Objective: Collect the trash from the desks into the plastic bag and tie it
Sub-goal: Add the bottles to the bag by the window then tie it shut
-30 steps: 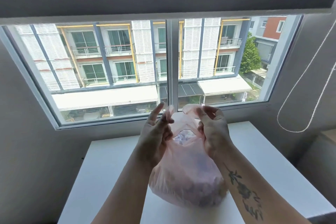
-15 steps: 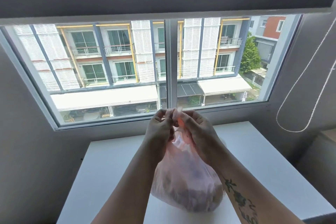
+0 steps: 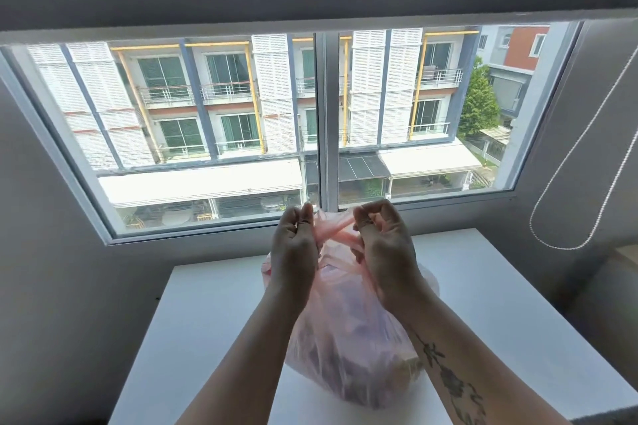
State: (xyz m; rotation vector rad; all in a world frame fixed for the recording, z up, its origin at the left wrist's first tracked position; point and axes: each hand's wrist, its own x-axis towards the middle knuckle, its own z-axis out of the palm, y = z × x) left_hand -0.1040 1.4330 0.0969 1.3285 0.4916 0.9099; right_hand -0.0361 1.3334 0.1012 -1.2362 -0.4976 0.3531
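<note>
Two hands: left hand [image 3: 293,245], right hand [image 3: 383,252] grip one plastic bag [image 3: 345,348].

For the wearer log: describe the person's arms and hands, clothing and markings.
The left forearm and right forearm are bare, no sleeves showing. The left hand and right hand wear no gloves. A dark flower-and-stem tattoo runs along the right forearm.

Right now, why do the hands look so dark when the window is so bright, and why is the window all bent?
Head view: daylight pours in through the window behind them, so the left hand, right hand and plastic bag are backlit and look dim; same view: the wide-angle lens bows the window's straight edges.
</note>
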